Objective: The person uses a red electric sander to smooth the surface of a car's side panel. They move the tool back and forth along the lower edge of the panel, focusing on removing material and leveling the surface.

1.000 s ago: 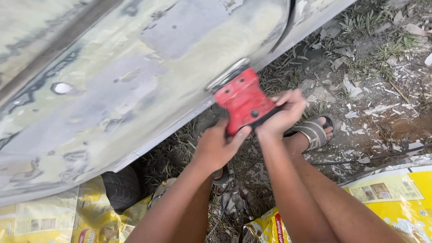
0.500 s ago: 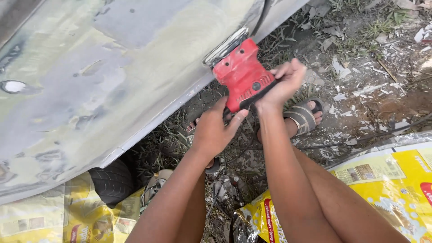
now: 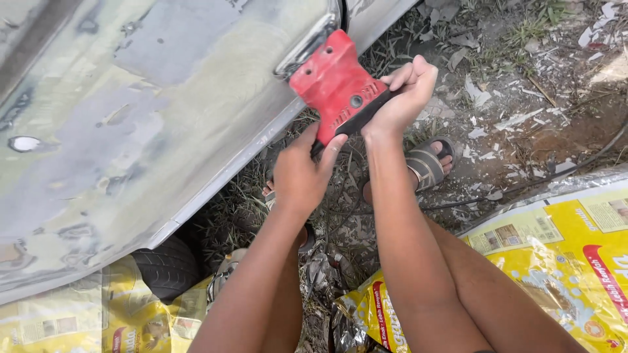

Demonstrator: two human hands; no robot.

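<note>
The dusty red plastic power sander (image 3: 335, 84) presses the filler-patched grey car panel (image 3: 150, 111) near its lower edge, right hand (image 3: 400, 97) gripping it at 3 o'clock, left hand (image 3: 302, 171) closed on its rear at 6 o'clock.

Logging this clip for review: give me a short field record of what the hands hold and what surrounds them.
tool: red electric sander, pressed against the panel edge
right hand: grips the sander's rear
left hand: holds its lower end
work surface: car body panel, patchy with filler
below: tyre, yellow printed sacks
ground: sandalled foot, grass, litter
</note>
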